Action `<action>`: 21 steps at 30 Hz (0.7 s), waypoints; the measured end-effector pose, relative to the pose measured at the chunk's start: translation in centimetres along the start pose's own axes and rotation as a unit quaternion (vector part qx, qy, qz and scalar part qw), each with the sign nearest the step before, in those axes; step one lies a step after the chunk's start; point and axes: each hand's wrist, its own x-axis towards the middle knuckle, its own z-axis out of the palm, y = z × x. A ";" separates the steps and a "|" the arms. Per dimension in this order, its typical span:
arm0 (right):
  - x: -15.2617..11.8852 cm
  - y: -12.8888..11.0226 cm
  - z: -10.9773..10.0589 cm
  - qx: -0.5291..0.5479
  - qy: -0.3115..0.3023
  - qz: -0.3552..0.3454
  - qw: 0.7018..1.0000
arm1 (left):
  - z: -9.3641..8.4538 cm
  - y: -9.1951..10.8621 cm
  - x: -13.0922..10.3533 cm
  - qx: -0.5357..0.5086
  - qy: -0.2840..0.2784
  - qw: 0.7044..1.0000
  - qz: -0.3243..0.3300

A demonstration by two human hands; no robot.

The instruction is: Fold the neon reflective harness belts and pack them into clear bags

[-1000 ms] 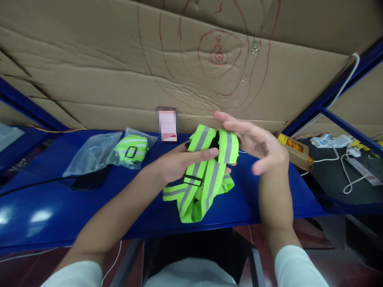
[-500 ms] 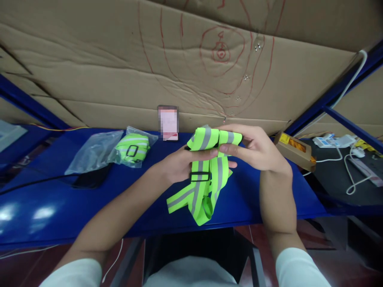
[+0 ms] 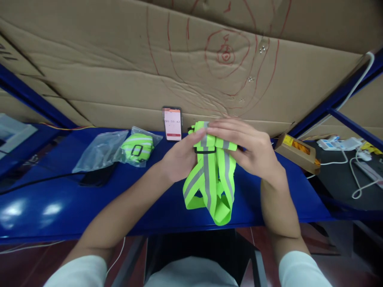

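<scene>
Both of my hands hold a neon-green reflective strap harness (image 3: 211, 179) with grey stripes, above the blue table. My left hand (image 3: 181, 159) is closed on the folded upper part from the left, thumb on top. From the right, my right hand (image 3: 248, 145) grips the same bundle, its fingers laid across the top folds. A black buckle bar (image 3: 205, 150) crosses the strap just under the folds. Below it, loose loops of webbing hang down. The fingers behind the bundle are hidden.
On the left of the blue table (image 3: 149, 211) lie a bagged green reflective strap bundle (image 3: 138, 148), a clear plastic bag (image 3: 100, 153) and a dark flat object (image 3: 98, 175). A phone (image 3: 172, 123) leans against the cardboard (image 3: 119, 79). At right sits a small cardboard box (image 3: 297, 153).
The harness's buckle has risen to just under the folds, and a loose strap end at left now hangs as a loop. My right fingers have moved over the top of the bundle.
</scene>
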 end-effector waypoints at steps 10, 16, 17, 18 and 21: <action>-0.1 0.8 -2.1 0.056 -0.022 0.111 0.992 | 0.3 -0.7 -0.7 -0.165 -0.141 0.967 -0.137; 0.2 1.1 -1.9 0.091 -0.116 0.106 0.983 | 1.2 -1.6 -0.8 -0.223 -0.153 0.945 -0.185; 0.2 0.9 -1.9 0.086 -0.109 0.100 0.985 | 1.3 -1.6 -0.8 -0.236 -0.168 0.936 -0.200; 0.2 0.7 -2.0 0.079 -0.104 0.093 0.987 | 1.4 -1.5 -0.7 -0.241 -0.184 0.929 -0.210; 0.0 0.2 -2.3 0.071 -0.113 0.053 0.990 | 1.1 -1.4 -0.6 -0.223 -0.247 0.925 -0.185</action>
